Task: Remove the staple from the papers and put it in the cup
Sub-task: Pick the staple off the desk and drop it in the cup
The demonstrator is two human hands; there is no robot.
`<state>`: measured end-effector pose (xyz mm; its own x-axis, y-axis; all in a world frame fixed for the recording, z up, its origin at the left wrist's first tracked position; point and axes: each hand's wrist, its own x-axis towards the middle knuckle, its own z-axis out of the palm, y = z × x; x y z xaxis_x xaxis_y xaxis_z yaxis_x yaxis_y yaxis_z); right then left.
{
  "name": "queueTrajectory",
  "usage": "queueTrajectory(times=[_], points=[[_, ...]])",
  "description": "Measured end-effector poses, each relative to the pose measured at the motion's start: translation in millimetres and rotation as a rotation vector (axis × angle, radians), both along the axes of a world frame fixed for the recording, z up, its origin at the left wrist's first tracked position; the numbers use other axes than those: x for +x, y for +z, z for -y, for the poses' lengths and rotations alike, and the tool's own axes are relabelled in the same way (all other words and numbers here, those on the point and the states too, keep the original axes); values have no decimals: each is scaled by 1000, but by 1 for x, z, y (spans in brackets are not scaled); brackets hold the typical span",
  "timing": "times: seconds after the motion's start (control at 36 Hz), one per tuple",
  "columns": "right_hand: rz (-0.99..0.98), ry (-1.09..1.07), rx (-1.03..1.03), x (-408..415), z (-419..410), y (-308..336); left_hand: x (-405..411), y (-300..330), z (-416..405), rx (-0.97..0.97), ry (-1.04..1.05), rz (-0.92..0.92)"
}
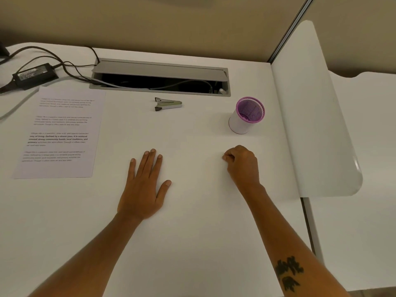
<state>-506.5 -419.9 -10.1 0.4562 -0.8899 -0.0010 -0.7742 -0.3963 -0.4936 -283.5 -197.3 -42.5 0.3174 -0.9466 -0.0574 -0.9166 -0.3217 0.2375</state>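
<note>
The printed papers [60, 133] lie flat on the white desk at the left; I cannot make out the staple on them. A metal staple remover [168, 104] rests at the desk's middle back. The white cup with a purple mesh inside [246, 115] stands upright at the right. My left hand [143, 185] lies flat on the desk, palm down, fingers spread, right of the papers. My right hand [242, 163] rests as a loose fist below the cup, nothing visible in it.
An open grey cable tray [160, 77] runs along the back of the desk. A black power adapter [35, 75] with cables lies at the back left. A white divider panel [310, 116] bounds the desk on the right.
</note>
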Motion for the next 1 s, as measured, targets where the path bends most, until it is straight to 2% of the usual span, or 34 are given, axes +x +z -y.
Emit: queueTrajectory(times=[0.44, 0.53, 0.64, 0.78, 1.0], points=[[-269, 79, -63, 16, -17, -4, -1, 0, 0, 2, 0, 4], [-241, 90, -5, 13, -10, 0, -1, 1, 0, 4, -1, 2], [-89, 5, 65, 12, 12, 29, 0, 1, 0, 6, -1, 4], [102, -83, -38, 15, 55, 90, 0, 0, 0, 12, -5, -5], [7, -63, -109, 19, 116, 113, 0, -1, -1, 17, -5, 3]])
